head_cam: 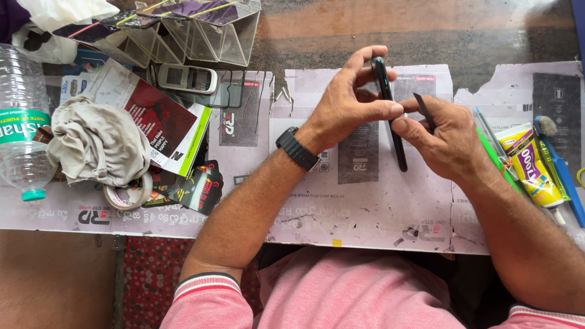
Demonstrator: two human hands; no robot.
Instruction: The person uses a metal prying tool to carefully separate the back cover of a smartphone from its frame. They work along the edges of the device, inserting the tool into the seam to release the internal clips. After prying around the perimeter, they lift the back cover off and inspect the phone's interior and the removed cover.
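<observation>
Left hand grips a slim black smartphone on edge; right hand pinches a thin dark pry tool; clear plastic bins hold dark strips.

Pink short sleeves with dark-striped cuffs, black wristwatch on left wrist

Bright, even daylight; soft short shadows under both forearms. Mild glare on clear plastic stand. Focus sharp centre, slight wide-angle stretch at edges.

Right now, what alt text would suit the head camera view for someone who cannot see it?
Two hands hold a black phone on edge above a paper-covered table: the left hand grips it, the right hand holds a thin dark tool beside it.
</observation>
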